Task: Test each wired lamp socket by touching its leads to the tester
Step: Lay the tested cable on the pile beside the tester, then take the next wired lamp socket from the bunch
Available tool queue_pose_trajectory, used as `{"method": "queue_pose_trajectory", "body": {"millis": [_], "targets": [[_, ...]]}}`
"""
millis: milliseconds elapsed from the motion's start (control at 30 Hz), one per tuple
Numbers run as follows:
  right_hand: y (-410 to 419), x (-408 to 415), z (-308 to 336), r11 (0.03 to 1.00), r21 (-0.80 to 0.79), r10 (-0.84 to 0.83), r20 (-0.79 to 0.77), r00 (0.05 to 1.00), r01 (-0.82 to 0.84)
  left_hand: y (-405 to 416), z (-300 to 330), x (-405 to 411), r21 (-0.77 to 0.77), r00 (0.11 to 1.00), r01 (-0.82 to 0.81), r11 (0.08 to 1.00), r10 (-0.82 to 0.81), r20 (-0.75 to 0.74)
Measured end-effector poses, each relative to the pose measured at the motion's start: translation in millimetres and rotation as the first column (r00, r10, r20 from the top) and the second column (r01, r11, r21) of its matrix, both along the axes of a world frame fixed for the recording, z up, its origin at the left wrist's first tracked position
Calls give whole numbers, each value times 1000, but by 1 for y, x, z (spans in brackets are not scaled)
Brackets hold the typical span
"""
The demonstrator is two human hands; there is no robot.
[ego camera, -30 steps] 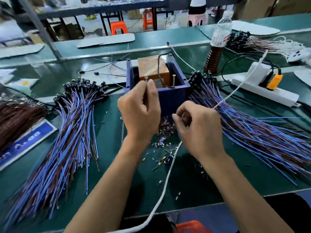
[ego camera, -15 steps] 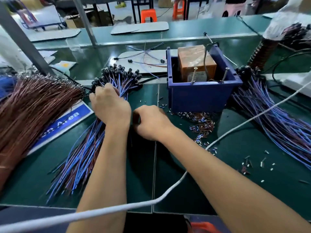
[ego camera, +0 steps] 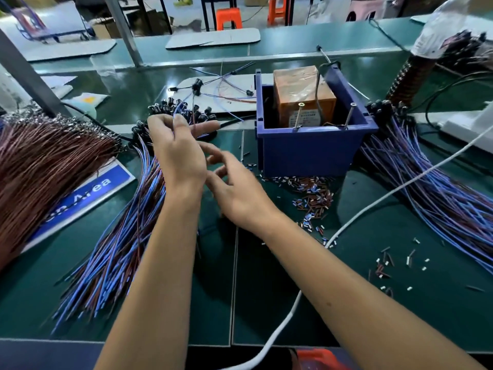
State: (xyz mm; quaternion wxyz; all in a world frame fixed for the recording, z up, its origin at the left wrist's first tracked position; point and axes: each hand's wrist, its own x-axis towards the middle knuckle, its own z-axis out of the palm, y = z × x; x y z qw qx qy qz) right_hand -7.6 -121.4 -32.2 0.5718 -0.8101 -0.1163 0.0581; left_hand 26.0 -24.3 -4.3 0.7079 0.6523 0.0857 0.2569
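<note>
The tester is a blue box (ego camera: 314,153) holding an orange block (ego camera: 301,94), with two upright screws (ego camera: 300,113) at its front rim. To its left lies a pile of wired lamp sockets (ego camera: 114,249) with blue and brown leads and black heads. My left hand (ego camera: 178,153) is raised over the head end of this pile and pinches a thin blue lead at its fingertips, index finger stretched toward the right. Just right of it, my right hand (ego camera: 234,188) hovers with fingers loosely spread and blurred, holding nothing I can see.
A second pile of wired sockets (ego camera: 440,188) fans out right of the box. A thick brown wire bundle (ego camera: 40,166) lies far left over a blue sign (ego camera: 88,193). Cut wire bits (ego camera: 312,196) litter the mat. A white cable (ego camera: 373,204) crosses diagonally. A bottle (ego camera: 416,76) stands back right.
Both hands left the tester and went to the left pile. My left hand has now lifted off the pile with a lead; my right hand has uncurled and spread its fingers.
</note>
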Motion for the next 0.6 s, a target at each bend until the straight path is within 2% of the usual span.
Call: {"method": "queue_pose_trajectory", "body": {"millis": [100,167,233,367,600], "targets": [[1,-5,2,951,309,32,-121,992,7,-7,6,-1,-377,986,159,912,-125,113],[3,-7,4,879,477,88,-188,978,12,-9,9,-1,-505,971,235,830,-172,169],[4,-7,4,850,526,92,-221,971,39,-9,12,-2,-601,956,292,744,-215,199],[-6,-4,6,887,460,90,-223,971,23,-4,18,-4,-730,929,368,576,-262,262],[-56,2,18,971,229,78,-16,997,-72,18,14,0,-843,921,389,371,-187,343]]}}
